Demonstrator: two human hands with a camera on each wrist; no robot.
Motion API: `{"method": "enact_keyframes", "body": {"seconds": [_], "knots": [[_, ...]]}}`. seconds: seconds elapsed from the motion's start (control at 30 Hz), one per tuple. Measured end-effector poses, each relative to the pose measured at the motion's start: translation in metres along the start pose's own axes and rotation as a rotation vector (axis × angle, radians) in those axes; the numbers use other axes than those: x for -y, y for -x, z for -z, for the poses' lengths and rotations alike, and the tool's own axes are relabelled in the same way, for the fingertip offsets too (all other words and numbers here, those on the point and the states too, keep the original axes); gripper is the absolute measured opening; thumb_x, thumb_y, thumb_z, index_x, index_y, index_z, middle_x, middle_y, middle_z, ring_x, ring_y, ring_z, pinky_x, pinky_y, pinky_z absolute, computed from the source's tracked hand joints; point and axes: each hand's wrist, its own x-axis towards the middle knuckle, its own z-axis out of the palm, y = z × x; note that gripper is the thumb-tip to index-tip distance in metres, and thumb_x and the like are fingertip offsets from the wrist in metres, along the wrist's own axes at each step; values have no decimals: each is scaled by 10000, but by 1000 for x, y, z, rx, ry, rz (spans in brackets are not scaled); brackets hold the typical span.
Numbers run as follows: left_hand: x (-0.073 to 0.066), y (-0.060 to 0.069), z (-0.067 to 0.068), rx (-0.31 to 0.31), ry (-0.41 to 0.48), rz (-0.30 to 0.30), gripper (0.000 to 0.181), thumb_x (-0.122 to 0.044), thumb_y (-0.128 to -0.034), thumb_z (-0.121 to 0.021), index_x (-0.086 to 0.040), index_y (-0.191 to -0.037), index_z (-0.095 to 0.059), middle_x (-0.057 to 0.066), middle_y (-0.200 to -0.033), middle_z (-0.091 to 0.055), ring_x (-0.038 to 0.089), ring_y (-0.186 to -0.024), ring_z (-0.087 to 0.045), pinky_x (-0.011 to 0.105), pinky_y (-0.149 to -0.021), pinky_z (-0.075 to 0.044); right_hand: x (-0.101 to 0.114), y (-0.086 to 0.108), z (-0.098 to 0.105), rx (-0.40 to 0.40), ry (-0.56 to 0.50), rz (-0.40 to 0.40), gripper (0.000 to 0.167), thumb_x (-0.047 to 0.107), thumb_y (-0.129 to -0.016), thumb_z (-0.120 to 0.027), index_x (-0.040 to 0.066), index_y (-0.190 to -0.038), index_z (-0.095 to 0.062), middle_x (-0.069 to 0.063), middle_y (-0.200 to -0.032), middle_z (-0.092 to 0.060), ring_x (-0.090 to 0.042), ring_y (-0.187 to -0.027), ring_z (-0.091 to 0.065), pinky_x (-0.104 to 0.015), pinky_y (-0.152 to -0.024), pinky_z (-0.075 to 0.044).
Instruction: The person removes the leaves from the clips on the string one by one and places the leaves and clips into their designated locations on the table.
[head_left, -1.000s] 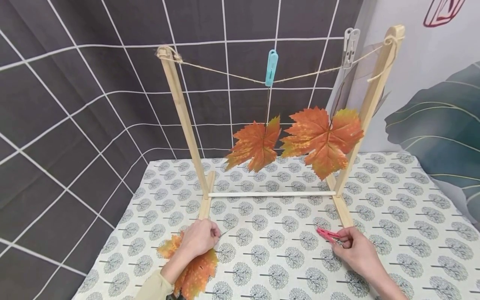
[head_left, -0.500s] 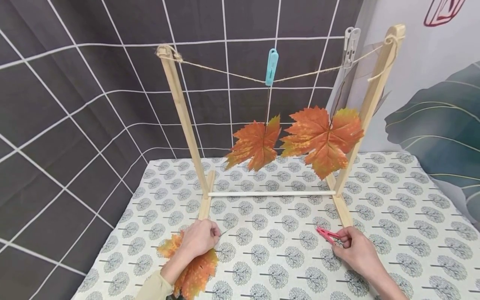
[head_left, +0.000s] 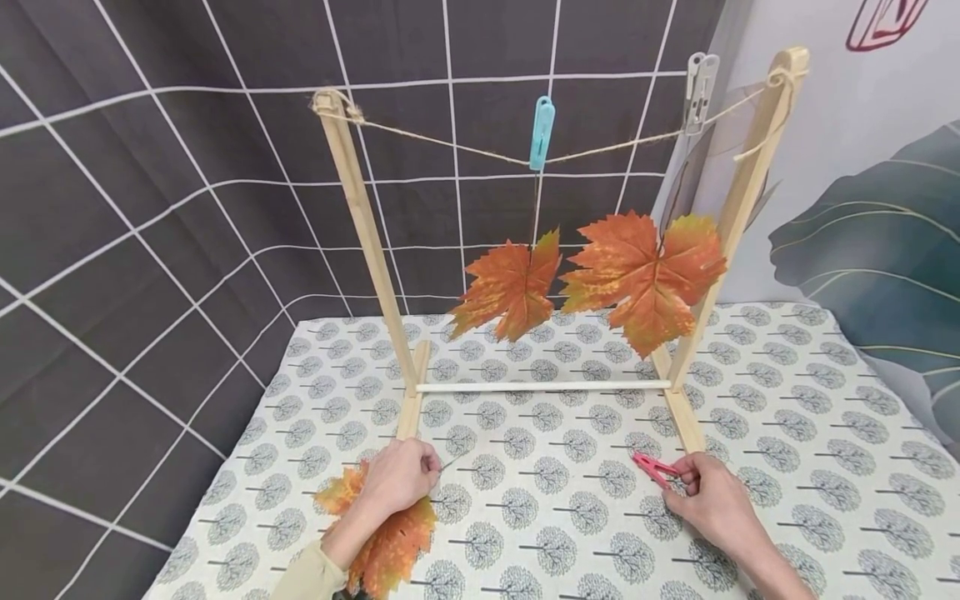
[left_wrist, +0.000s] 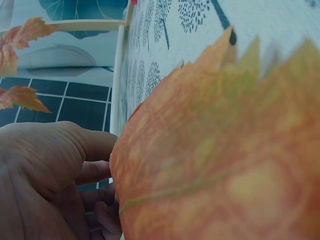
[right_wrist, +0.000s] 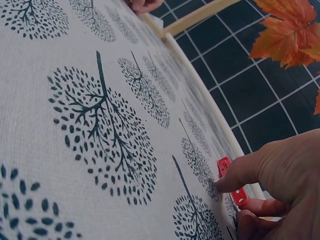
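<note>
The loose leaf [head_left: 397,542] lies on the near side of the bench [head_left: 465,571], toward its left edge, partly hidden by a forearm [head_left: 356,527]. At its far side we see the left hand [head_left: 405,473], fingers curled, seemingly pinching the thin stem [head_left: 455,460] — the grip itself is turned from us. Beside the left post [head_left: 371,233], no leaf is clipped on the twine [head_left: 450,147]. Farther right, the middle leaf [head_left: 510,287] hangs below a blue clothespin [head_left: 542,133] and the larger leaf [head_left: 645,275] below a grey clothespin [head_left: 699,93]: two done, we judge. Nearer the bench's right edge, the right hand [head_left: 712,498] has thumb and fingers closed on a pink clothespin [head_left: 654,469] — so, by our reading, one leaf is left to hang.
</note>
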Motion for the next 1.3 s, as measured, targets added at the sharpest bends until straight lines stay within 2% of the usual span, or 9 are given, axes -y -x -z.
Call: {"method": "enact_keyframes", "body": {"seconds": [0.43,0.73,0.97,1.17,1.3], "knots": [[1,0,-1,-4,1,-11,189,-4,-744,-731,-176,-680,-686,-115,-562,-532,75,-477,-454,260,-440,-388,-1,2,-1,-14,14,20,365,83,-725,-809,-50,-995,-603,-48,-843,-547,-180,-730,-495,-288,-607,-438],[-1,1,1,11,15,18,167,-28,-751,-735,-179,-697,-689,-106,-574,-542,87,-476,-464,272,-445,-394,-1,2,-1,-19,7,33,357,87,-730,-810,-50,-987,-603,-43,-843,-548,-175,-730,-497,-278,-604,-445],[1,2,-1,8,49,43,110,-60,-786,-712,-153,-730,-695,-99,-564,-528,77,-439,-458,256,-388,-406,-3,3,-1,-30,1,50,372,79,-718,-818,-55,-992,-604,-42,-832,-540,-176,-724,-490,-273,-601,-443],[0,2,2,-28,57,56,65,-113,-830,-701,-156,-781,-703,-83,-657,-593,71,-491,-484,252,-419,-420,-3,3,-1,-28,4,45,432,94,-710,-836,-67,-1020,-583,-37,-827,-546,-171,-717,-496,-267,-595,-450],[-5,2,8,-86,89,38,81,-110,-839,-682,-163,-786,-712,-94,-671,-605,62,-493,-480,250,-431,-410,-1,5,4,3,-9,22,494,114,-719,-847,-86,-1064,-556,-57,-855,-561,-178,-737,-518,-258,-598,-469]]}}
